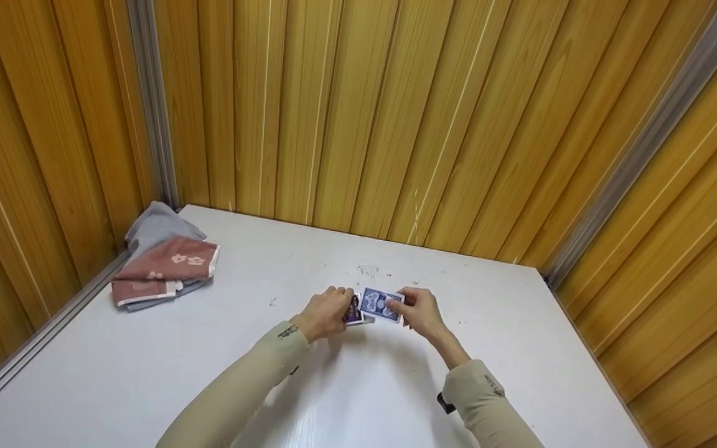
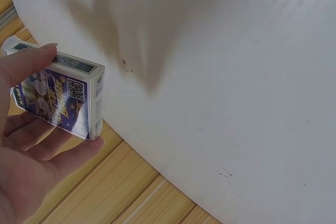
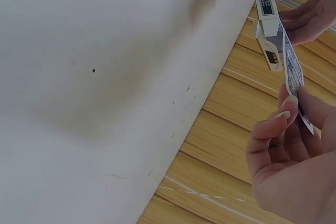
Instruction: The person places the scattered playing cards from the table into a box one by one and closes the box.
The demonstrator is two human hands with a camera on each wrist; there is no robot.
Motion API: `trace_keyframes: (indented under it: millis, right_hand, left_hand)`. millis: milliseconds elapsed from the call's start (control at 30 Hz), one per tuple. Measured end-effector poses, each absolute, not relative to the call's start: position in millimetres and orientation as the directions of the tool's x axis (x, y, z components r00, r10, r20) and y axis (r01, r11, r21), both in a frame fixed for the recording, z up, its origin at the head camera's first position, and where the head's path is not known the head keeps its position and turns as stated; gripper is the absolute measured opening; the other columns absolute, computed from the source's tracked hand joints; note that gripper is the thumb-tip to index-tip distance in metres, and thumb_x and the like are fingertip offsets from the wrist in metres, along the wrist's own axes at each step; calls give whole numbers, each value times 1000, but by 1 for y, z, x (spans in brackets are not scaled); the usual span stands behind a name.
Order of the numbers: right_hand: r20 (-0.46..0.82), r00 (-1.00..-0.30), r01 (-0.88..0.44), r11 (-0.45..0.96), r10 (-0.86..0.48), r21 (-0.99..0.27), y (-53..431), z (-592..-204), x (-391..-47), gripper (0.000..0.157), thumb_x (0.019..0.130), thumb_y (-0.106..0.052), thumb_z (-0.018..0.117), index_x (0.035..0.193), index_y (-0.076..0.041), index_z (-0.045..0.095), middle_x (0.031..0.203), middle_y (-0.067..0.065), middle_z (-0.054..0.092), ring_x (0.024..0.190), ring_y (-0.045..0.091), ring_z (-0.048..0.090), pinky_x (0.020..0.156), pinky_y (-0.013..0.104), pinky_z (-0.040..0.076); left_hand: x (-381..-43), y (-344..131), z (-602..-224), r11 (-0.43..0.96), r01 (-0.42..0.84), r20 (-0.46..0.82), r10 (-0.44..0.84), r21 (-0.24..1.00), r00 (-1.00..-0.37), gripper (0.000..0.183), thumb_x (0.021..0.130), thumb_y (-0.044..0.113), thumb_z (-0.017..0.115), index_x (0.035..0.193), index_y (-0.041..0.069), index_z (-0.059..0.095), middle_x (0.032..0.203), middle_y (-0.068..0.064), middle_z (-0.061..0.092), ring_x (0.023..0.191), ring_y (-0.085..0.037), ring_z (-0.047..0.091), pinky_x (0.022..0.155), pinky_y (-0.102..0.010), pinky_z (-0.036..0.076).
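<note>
My left hand (image 1: 326, 312) grips a small playing card box (image 2: 58, 93), thumb along one narrow side and fingers beneath the other. Purple printing and a QR code show on its face. In the right wrist view the flap (image 3: 270, 56) of the card box stands open toward my right hand. Between thumb and fingers, my right hand (image 1: 422, 312) pinches a blue-backed playing card (image 1: 378, 303). One end of the card lies at the box's open end; whether it is partly inside I cannot tell. Both hands are above the white table.
A folded red and grey cloth (image 1: 168, 264) lies at the far left corner of the white table (image 1: 346, 398). Wood-patterned walls (image 1: 358, 112) stand behind and on both sides, with grey metal posts (image 1: 152, 99) at the corners.
</note>
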State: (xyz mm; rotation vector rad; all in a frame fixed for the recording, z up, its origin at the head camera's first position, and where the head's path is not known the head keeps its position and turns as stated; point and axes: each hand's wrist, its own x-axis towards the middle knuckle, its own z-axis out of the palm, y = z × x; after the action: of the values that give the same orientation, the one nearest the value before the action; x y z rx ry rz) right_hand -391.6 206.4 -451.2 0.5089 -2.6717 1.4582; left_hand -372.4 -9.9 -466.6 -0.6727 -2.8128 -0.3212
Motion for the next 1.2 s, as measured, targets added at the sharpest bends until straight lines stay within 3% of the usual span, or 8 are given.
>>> trace_keyframes:
  millis: [433,667,767,1000,1200]
  right_hand:
    - [152,-946,-283,506,-286,-815,206,-450,-389,14,79,-18,67,85,-5,66,62,2,59,45,13,46,38,20,38]
    - [126,-942,-277,506,-312,-817,205,-447,-391,14,80,-16,66,86,-4,66,62,2,58,45,13,45,38,20,38]
    - [93,-939,-264,520,-331,-812,205,-444,-392,14,80,-17,66,87,-5,67,63,1,58,47,12,45,40,20,38]
    - [36,-909,-273,526,-415,-806,203,-407,-370,21,82,-11,63,96,5,66,73,21,60,50,14,45,44,23,41]
    - [0,-895,-270,544,-446,-795,205,-406,-373,21,82,-12,63,95,4,66,73,20,58,50,14,44,43,19,39]
  left_hand:
    - [-373,-11,-464,889,422,256,372,180,-892,51,65,17,76,109,7,52,98,-7,59,87,-19,53,74,-33,50]
    - [-371,-12,-465,877,461,341,397,132,-852,42,64,12,72,101,6,53,90,-7,60,79,-19,54,64,-32,51]
    - [-372,-12,-464,877,466,336,406,118,-850,43,66,10,72,104,7,53,92,-7,60,81,-19,54,67,-32,51]
    - [-373,-11,-462,880,468,332,419,82,-845,47,69,10,69,112,8,51,99,-7,60,87,-20,54,73,-34,51]
    - [-370,-12,-463,869,494,364,449,36,-816,52,69,11,70,116,8,49,102,-8,61,89,-20,56,76,-34,51]
